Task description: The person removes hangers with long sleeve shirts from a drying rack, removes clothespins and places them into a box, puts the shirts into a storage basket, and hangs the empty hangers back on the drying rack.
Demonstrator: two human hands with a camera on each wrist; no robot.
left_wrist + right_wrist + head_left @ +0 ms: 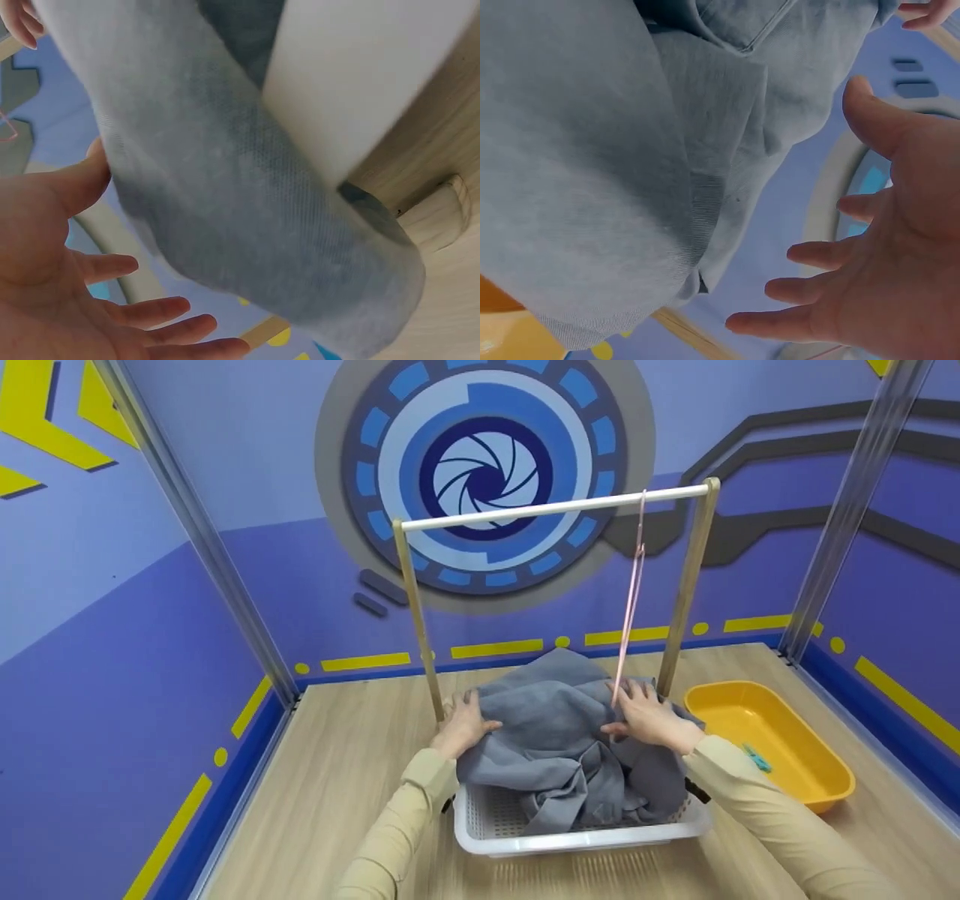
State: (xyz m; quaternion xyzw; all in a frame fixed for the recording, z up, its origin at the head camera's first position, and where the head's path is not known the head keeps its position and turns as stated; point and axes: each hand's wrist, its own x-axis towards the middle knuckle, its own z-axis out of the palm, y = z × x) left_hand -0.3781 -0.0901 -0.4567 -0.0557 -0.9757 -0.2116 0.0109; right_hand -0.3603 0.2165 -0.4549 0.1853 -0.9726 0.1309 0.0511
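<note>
A crumpled grey-blue garment (555,720) lies heaped in a white plastic basket (592,840), spilling over its back and sides. At the heap's left side is my left hand (463,726), its fingers spread; in the left wrist view the thumb (91,180) meets the cloth edge. My right hand (645,716) is over the heap's right side, palm toward the cloth and fingers apart. In the right wrist view its fingers (810,291) are extended beside the fabric, gripping nothing. A thin pink hanger (628,615) hangs from the rack just by the right hand.
Behind the basket stands a rack with a white rail (525,511) and wooden posts (686,585). To the right sits a yellow tub (802,750) holding a small teal clothespin (757,758). Painted walls (247,570) enclose the wooden table (322,780) on the back and sides.
</note>
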